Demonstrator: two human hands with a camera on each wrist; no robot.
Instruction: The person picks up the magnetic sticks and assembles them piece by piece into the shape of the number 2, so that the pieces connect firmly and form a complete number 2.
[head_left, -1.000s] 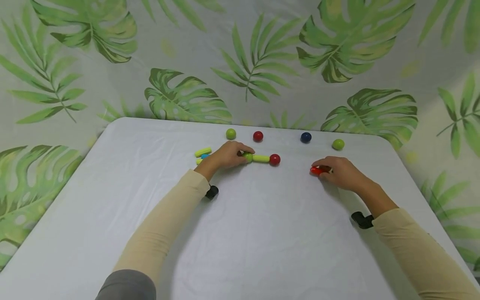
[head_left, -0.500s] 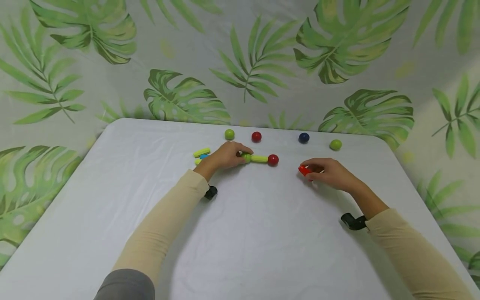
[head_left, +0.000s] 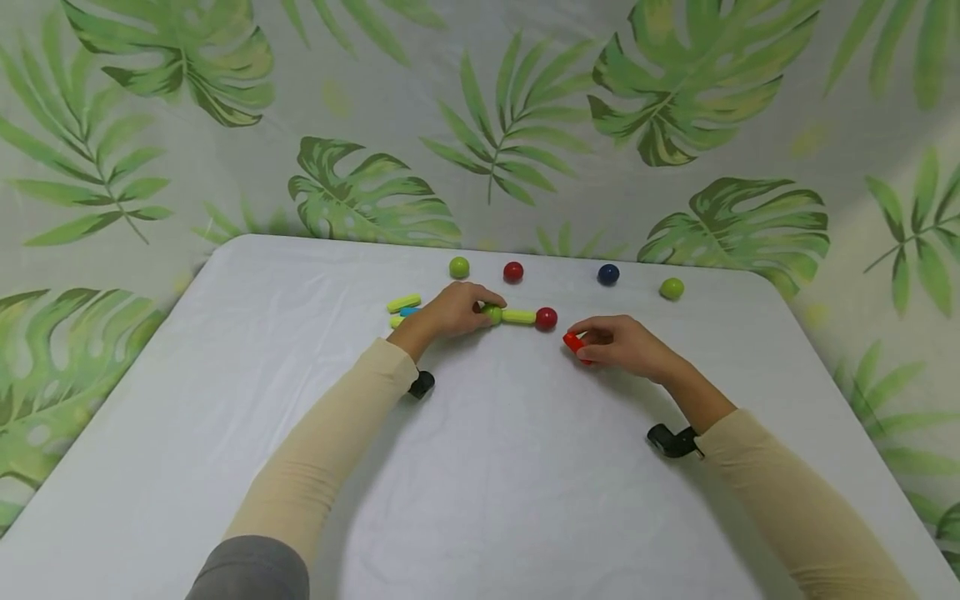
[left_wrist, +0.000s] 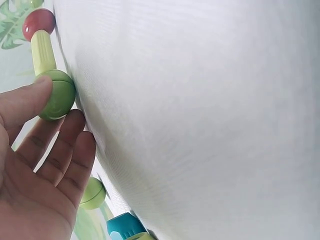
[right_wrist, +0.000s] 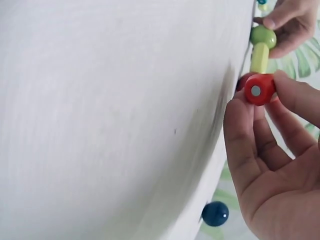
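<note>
My left hand (head_left: 459,309) pinches a green ball (left_wrist: 59,95) between thumb and fingers. From that ball a yellow-green rod (head_left: 519,317) runs right to a red ball (head_left: 546,318), the three joined in a row on the table. My right hand (head_left: 626,346) pinches a short red rod (head_left: 576,345), tilted, just right of the red ball. In the right wrist view the red rod (right_wrist: 260,89) shows its end face with a round silvery disc, and it overlaps the red ball behind it.
Along the table's back edge lie a green ball (head_left: 459,267), a red ball (head_left: 513,272), a dark blue ball (head_left: 608,274) and another green ball (head_left: 672,288). Yellow-green rods (head_left: 404,302) and a blue rod (head_left: 409,312) lie beside the left wrist. A leaf-patterned cloth (head_left: 375,196) hangs behind.
My right hand has carried the red rod left toward the joined red ball, and the rod has turned to a steeper tilt. The left hand stays on the green ball.
</note>
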